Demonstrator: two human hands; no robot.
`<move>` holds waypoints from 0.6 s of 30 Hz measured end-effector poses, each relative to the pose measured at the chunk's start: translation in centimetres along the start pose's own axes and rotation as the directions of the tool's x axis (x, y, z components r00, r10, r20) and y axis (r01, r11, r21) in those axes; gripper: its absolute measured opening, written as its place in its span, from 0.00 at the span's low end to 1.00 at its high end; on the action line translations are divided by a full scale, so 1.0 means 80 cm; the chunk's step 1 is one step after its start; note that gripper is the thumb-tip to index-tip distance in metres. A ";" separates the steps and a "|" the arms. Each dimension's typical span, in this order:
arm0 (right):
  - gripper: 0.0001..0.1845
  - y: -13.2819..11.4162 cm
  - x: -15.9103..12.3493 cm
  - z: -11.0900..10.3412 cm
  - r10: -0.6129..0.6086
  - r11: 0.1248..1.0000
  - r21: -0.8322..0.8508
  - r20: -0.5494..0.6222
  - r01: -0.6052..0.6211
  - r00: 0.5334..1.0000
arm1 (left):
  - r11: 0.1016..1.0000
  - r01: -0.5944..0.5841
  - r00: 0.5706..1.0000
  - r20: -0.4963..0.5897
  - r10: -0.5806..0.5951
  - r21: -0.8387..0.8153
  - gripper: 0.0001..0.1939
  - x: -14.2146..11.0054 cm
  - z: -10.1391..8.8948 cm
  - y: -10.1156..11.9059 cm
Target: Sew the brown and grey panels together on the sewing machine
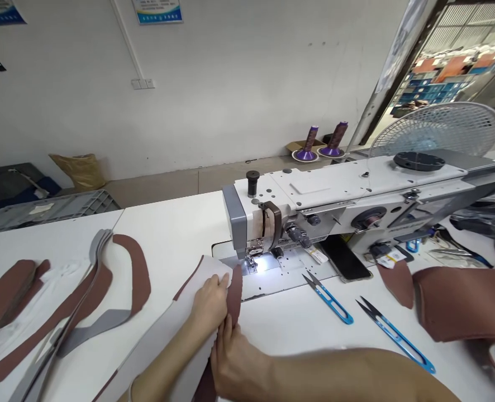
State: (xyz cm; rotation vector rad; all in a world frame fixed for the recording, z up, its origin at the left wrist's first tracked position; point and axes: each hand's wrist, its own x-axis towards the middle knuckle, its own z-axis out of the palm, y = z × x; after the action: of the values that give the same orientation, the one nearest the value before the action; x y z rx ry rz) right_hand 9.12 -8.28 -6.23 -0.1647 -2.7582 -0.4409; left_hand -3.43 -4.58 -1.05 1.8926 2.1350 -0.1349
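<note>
A long panel [163, 326], pale grey on its upper face with brown leather-like edges, lies slantwise on the white table in front of the sewing machine [356, 195]. My left hand [209, 301] presses on it from above, thumb and fingers gripping its right edge beside a brown strip [234, 296]. Just below, my right hand [241, 360] pinches that same edge with bent fingers. The panel's far end lies just left of the lit needle and presser foot [251, 262]. My forearm covers part of the panel.
Two blue thread snips [329, 298] [396, 335] lie on the right, near a black phone [346, 257]. Brown pieces [467, 301] lie at far right; curved brown and grey strips [138, 273] at left. Thread cones [310, 145] and a fan [438, 131] stand behind the machine.
</note>
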 end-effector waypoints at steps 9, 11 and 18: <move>0.19 0.072 -0.024 0.008 0.101 0.995 -0.019 0.031 -0.101 0.994 | 0.992 -0.002 1.000 0.019 0.004 -0.129 0.28 -0.003 0.008 -0.014; 0.20 0.083 -0.023 0.014 0.075 0.995 -0.076 0.042 -0.071 0.996 | 0.986 0.016 1.000 -0.006 -0.017 -0.163 0.28 -0.002 0.008 -0.011; 0.20 0.073 -0.034 0.011 0.067 0.979 -0.188 -0.045 -0.074 0.997 | 0.980 -0.050 0.999 -0.018 0.047 -0.195 0.25 -0.007 0.010 0.018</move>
State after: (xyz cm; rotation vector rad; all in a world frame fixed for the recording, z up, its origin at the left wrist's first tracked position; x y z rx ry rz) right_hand 12.38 -2.68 -6.34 -0.2962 -2.6606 -0.6808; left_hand -1.83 -5.11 -1.53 1.8345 2.0259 0.0947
